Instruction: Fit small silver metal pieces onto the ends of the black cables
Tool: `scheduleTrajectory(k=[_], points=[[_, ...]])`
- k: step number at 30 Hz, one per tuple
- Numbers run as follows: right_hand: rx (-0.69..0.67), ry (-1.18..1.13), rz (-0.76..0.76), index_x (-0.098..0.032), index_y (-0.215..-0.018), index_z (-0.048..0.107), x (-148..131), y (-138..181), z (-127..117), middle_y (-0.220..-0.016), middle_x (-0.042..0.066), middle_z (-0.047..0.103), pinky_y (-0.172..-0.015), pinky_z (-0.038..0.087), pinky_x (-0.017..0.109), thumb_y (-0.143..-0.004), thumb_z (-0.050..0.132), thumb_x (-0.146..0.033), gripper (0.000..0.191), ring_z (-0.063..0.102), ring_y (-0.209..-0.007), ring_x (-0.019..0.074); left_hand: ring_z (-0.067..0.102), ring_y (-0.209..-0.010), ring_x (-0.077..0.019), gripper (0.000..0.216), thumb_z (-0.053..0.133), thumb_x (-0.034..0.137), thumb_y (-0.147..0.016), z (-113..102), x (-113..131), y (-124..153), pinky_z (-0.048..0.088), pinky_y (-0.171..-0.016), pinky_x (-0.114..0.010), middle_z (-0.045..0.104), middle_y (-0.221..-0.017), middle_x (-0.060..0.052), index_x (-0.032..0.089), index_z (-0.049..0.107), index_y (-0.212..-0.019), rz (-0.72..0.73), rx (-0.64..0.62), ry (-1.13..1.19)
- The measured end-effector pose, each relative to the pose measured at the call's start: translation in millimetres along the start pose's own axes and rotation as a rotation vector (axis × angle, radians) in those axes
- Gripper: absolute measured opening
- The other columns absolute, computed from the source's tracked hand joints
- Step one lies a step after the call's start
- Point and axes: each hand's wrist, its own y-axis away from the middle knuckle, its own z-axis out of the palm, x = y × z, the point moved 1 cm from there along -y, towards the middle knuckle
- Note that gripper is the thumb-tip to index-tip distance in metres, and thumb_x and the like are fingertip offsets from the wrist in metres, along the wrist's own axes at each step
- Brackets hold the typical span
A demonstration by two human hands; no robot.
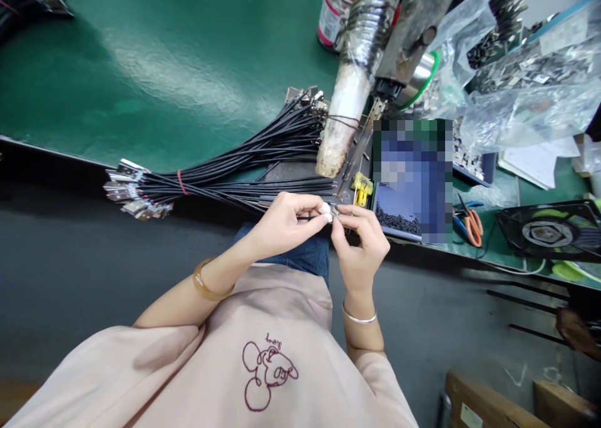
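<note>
My left hand [288,224] is closed, thumb and forefinger pinching the end of a black cable at the bench edge; white coverings show on its fingertips. Fingertip to fingertip with it, my right hand [361,233] pinches a small metal connector piece [334,209], whose exact shape is mostly hidden. Just beyond the hands lies a bundle of black cables [220,168], tied with a red band [181,182]. Metal connectors [134,190] cap its left end, while several loose wire ends point right, near my fingers.
A metal duct hose [350,96] hangs low above the cable ends. To the right are a yellow clip-like piece [362,190], a blue tray [399,230] with small black parts, orange-handled pliers [472,224] and a fan [554,233]. Plastic bags of metal parts [535,71] lie behind.
</note>
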Motion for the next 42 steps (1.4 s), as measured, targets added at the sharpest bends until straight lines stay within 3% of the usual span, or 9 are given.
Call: scheduleTrajectory(k=[3,8,13,18,20,29,34,42], points=[[0.067,0.117,-0.119,-0.022,-0.096,0.069,1.2,4.2,2.4,-0.104,0.004,0.074,-0.089,0.061,0.031,-0.089,0.067,-0.009,0.015,0.072,-0.097,0.0158,0.052,-0.056,-0.0067,0.018,0.063,0.022,-0.087,-0.6,0.6,-1.9,0.044,-0.057,-0.017,0.059,-0.062,0.001,0.011,0.066,-0.074,-0.037,0.011,0.072],[0.229,0.054,-0.119,-0.023,-0.106,0.066,2.7,5.3,-1.7,-0.106,0.004,0.075,-0.083,0.064,0.034,-0.091,0.063,-0.006,0.022,0.075,-0.097,0.0180,0.052,-0.058,-0.0078,0.015,0.069,0.023,-0.081,0.2,-0.9,-5.4,0.043,-0.056,-0.018,0.062,-0.064,-0.001,0.010,0.072,-0.075,-0.091,0.067,0.163],[0.177,0.133,-0.242,-0.023,-0.098,0.068,-0.4,0.4,-1.5,-0.099,0.003,0.077,-0.081,0.064,0.029,-0.084,0.074,-0.006,0.023,0.075,-0.089,0.0153,0.043,-0.055,-0.0053,0.007,0.064,0.013,-0.074,3.3,-1.6,-7.5,0.035,-0.052,-0.016,0.054,-0.062,0.003,0.011,0.066,-0.067,-0.105,0.055,0.196],[0.142,-0.070,0.026,-0.022,-0.096,0.064,4.6,0.2,1.1,-0.101,0.004,0.075,-0.077,0.065,0.032,-0.092,0.065,-0.013,0.010,0.075,-0.093,0.0175,0.029,-0.051,-0.0033,0.008,0.060,0.011,-0.074,4.8,-0.1,-8.6,0.025,-0.048,-0.016,0.042,-0.056,0.007,0.012,0.061,-0.066,-0.098,0.067,0.171],[0.113,-0.084,0.047,-0.021,-0.093,0.063,6.3,1.0,1.9,-0.102,0.005,0.075,-0.078,0.065,0.033,-0.092,0.065,-0.014,0.007,0.075,-0.095,0.0182,0.029,-0.051,-0.0038,0.009,0.060,0.014,-0.077,5.4,-1.2,-9.6,0.026,-0.049,-0.017,0.043,-0.057,0.006,0.012,0.064,-0.070,-0.081,0.090,0.139],[0.095,0.226,-0.269,-0.022,-0.090,0.059,5.9,-5.6,4.6,-0.103,0.005,0.079,-0.081,0.063,0.025,-0.086,0.066,-0.002,0.021,0.076,-0.093,0.0141,0.036,-0.056,-0.0069,0.018,0.061,0.023,-0.080,7.5,-7.4,-12.5,0.028,-0.052,-0.021,0.046,-0.060,0.002,0.012,0.062,-0.066,-0.045,0.181,0.004],[0.099,0.291,-0.335,-0.022,-0.089,0.057,5.7,-8.6,4.8,-0.101,0.006,0.079,-0.080,0.063,0.021,-0.085,0.067,-0.002,0.023,0.077,-0.090,0.0134,0.027,-0.053,-0.0055,0.016,0.060,0.020,-0.078,8.0,-1.9,-14.4,0.021,-0.048,-0.020,0.035,-0.056,0.005,0.012,0.058,-0.064,-0.053,0.200,0.019],[0.130,0.328,-0.360,-0.020,-0.088,0.060,1.8,-11.3,5.4,-0.099,0.006,0.079,-0.082,0.062,0.020,-0.082,0.070,-0.001,0.023,0.077,-0.088,0.0131,0.025,-0.053,-0.0050,0.014,0.059,0.018,-0.078,7.2,3.8,-16.6,0.019,-0.047,-0.020,0.035,-0.057,0.005,0.012,0.060,-0.066,-0.061,0.195,0.064]])
